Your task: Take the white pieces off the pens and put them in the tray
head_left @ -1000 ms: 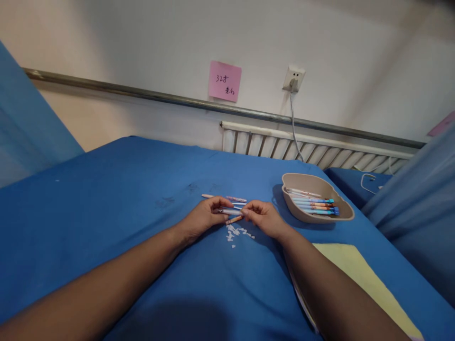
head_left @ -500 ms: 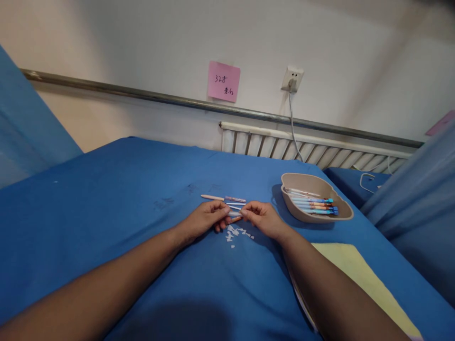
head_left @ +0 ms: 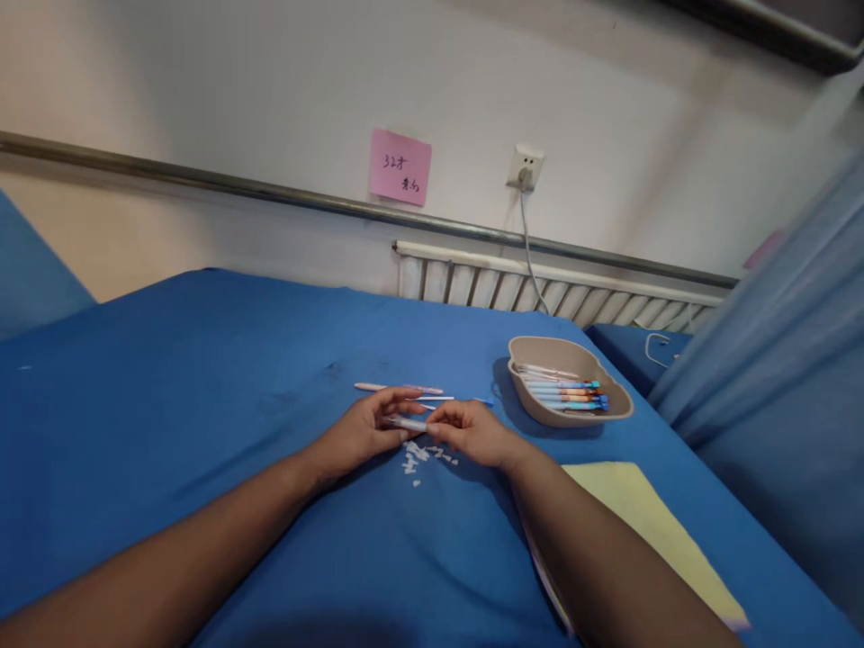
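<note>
A pale, clear-looking pen [head_left: 408, 423] lies between my two hands, above the blue cloth. My left hand [head_left: 361, 430] curls loosely round one end of it, thumb below and fingers above. With thumb and fingertips pinched, my right hand [head_left: 476, 432] grips the other end. Behind the hands lie pen parts: a beige barrel [head_left: 368, 386], a patterned barrel [head_left: 429, 391], a thin white refill [head_left: 438, 398] and a blue piece [head_left: 483, 401]. Small white scraps [head_left: 419, 453] are scattered just in front of the fingers.
To the right stands a beige tray [head_left: 571, 349] with several pens [head_left: 563, 393] inside. A yellow sheet [head_left: 621, 504] lies partly under my right forearm. The blue cloth [head_left: 270, 333] spreads over the surface, with a radiator [head_left: 472, 279] and wall behind it.
The view has shifted somewhat to the right. My left fingers have spread from a pinch into a looser curl round the pen. A blue piece now shows behind the right hand.
</note>
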Available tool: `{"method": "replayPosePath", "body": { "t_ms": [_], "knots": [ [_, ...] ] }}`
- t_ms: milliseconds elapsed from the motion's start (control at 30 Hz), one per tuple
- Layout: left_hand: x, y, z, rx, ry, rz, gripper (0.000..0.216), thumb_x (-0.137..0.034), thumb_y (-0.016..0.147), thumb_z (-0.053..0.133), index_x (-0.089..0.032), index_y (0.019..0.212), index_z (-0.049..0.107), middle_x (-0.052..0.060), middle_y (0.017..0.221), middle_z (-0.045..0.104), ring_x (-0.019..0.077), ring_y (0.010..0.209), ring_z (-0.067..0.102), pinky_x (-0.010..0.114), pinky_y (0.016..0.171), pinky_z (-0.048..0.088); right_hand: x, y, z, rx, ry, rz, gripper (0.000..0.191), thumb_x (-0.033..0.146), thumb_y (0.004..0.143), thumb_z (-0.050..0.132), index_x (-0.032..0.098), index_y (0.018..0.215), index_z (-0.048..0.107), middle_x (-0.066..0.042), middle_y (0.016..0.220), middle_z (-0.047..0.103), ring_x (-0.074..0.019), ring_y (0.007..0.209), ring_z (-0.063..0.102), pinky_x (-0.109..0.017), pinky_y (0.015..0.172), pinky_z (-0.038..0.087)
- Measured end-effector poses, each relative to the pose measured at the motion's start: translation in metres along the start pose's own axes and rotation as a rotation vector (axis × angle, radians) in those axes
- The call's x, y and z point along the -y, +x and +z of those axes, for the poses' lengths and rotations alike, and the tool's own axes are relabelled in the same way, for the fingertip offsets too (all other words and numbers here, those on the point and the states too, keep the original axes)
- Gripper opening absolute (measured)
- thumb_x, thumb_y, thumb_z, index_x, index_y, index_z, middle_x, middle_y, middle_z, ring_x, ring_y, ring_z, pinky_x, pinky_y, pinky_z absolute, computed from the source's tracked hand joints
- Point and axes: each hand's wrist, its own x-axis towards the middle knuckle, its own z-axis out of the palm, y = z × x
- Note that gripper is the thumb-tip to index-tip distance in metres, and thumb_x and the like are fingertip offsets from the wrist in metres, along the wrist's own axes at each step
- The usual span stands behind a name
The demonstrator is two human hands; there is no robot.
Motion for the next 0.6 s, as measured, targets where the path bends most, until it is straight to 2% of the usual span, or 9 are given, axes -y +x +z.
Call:
{"method": "replayPosePath", "body": {
  "t_ms": [100, 167, 267, 333, 400, 433, 500, 600],
  "knots": [
    [-0.004, 0.001, -0.002, -0.030, -0.014, -0.052, 0.059, -0.025, 0.060, 0.074, -0.017, 0.114, 0.053, 0.009, 0.105, 0.064, 0.0189, 0.085, 0.063, 0.032, 0.077, 0.049, 0.007, -0.002, -0.001, -0.068, -0.078, -0.032, 0.019, 0.036, 0.079, 0.058, 0.018, 0.081, 0.062, 0.004, 0.057, 0.052, -0.0074, 0.051, 0.042, -0.019, 0.049, 0.034],
    [-0.005, 0.001, -0.003, -0.066, 0.000, -0.089, 0.054, -0.027, 0.062, 0.073, -0.016, 0.111, 0.054, 0.008, 0.100, 0.065, 0.0168, 0.077, 0.063, 0.029, 0.068, 0.049, 0.017, -0.008, -0.005, -0.145, -0.135, -0.079, 0.018, 0.035, 0.080, 0.057, 0.019, 0.083, 0.062, 0.004, 0.061, 0.054, -0.0084, 0.054, 0.046, -0.019, 0.051, 0.036],
    [-0.004, 0.001, -0.005, -0.075, -0.003, -0.112, 0.041, -0.028, 0.064, 0.069, -0.016, 0.102, 0.058, 0.006, 0.094, 0.065, 0.0152, 0.070, 0.063, 0.026, 0.061, 0.048, 0.036, -0.023, -0.026, -0.325, -0.163, -0.192, 0.018, 0.035, 0.081, 0.055, 0.020, 0.088, 0.061, 0.001, 0.071, 0.060, -0.0115, 0.065, 0.054, -0.022, 0.061, 0.042],
    [-0.002, 0.002, -0.007, -0.059, -0.016, -0.115, 0.036, -0.028, 0.066, 0.068, -0.016, 0.098, 0.058, 0.005, 0.092, 0.065, 0.0148, 0.069, 0.063, 0.026, 0.061, 0.048, 0.043, -0.035, -0.057, -0.453, -0.214, -0.232, 0.020, 0.036, 0.082, 0.054, 0.019, 0.090, 0.060, -0.001, 0.077, 0.062, -0.0132, 0.070, 0.057, -0.025, 0.066, 0.044],
    [0.000, 0.003, -0.007, -0.054, -0.023, -0.108, 0.034, -0.029, 0.067, 0.067, -0.016, 0.098, 0.059, 0.005, 0.091, 0.065, 0.0147, 0.069, 0.063, 0.026, 0.061, 0.047, 0.041, -0.046, -0.098, -0.605, -0.373, -0.229, 0.020, 0.036, 0.081, 0.055, 0.019, 0.091, 0.061, -0.003, 0.083, 0.064, -0.0152, 0.075, 0.058, -0.026, 0.070, 0.044],
    [0.000, 0.003, -0.007, -0.057, -0.024, -0.107, 0.034, -0.030, 0.068, 0.067, -0.016, 0.097, 0.058, 0.005, 0.090, 0.066, 0.0145, 0.069, 0.063, 0.026, 0.060, 0.047, 0.037, -0.051, -0.120, -0.631, -0.477, -0.189, 0.020, 0.035, 0.082, 0.054, 0.019, 0.090, 0.061, -0.004, 0.085, 0.064, -0.0160, 0.078, 0.058, -0.027, 0.072, 0.043],
    [0.000, 0.004, -0.007, -0.070, -0.024, -0.110, 0.034, -0.032, 0.068, 0.068, -0.015, 0.095, 0.058, 0.005, 0.086, 0.066, 0.0139, 0.066, 0.062, 0.025, 0.059, 0.046, 0.025, -0.057, -0.161, -0.609, -0.699, -0.035, 0.016, 0.032, 0.081, 0.054, 0.018, 0.084, 0.061, -0.003, 0.077, 0.064, -0.0159, 0.072, 0.057, -0.027, 0.068, 0.042],
    [-0.002, 0.005, -0.005, -0.089, -0.024, -0.120, 0.035, -0.035, 0.066, 0.070, -0.014, 0.092, 0.058, 0.003, 0.078, 0.067, 0.0130, 0.062, 0.061, 0.024, 0.056, 0.044, 0.008, -0.057, -0.200, -0.435, -0.988, 0.200, 0.011, 0.023, 0.079, 0.055, 0.017, 0.082, 0.063, -0.004, 0.073, 0.064, -0.0151, 0.066, 0.055, -0.026, 0.063, 0.038]
  ]
}}
